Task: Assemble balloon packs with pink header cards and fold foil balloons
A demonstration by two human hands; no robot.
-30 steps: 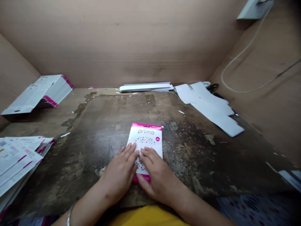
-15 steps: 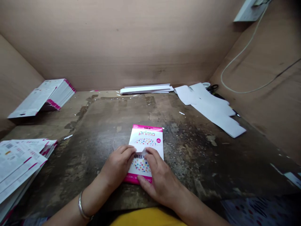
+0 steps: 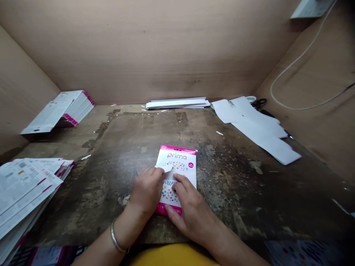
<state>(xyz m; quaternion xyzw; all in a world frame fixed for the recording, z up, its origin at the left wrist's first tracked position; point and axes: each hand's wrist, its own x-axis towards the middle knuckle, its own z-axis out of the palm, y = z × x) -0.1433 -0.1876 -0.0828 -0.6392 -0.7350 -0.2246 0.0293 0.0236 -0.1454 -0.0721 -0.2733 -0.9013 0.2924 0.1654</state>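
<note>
A pink and white "prima" packet [image 3: 179, 162] with coloured dots lies flat on the worn dark table [image 3: 227, 184], near the front middle. My left hand [image 3: 146, 190] rests on its left side, with thumb and fingers pinched on a small white paper tab [image 3: 167, 168] lifted off the packet. My right hand [image 3: 191, 214] lies on the packet's lower half, fingers pressed down flat on it, holding it against the table.
A stack of printed pink-edged cards [image 3: 26, 188] sits at the left front; another stack [image 3: 62, 109] leans at the back left. White paper strips [image 3: 177, 103] lie along the back wall, white sheets [image 3: 257, 127] and scissors [image 3: 259, 102] at the back right. A cable [image 3: 299, 59] runs down the right wall.
Both hands lay flat on the packet a second ago. Now my left fingers have pinched a small white tab and drawn it up and leftward, while my right hand stays pressed on the packet.
</note>
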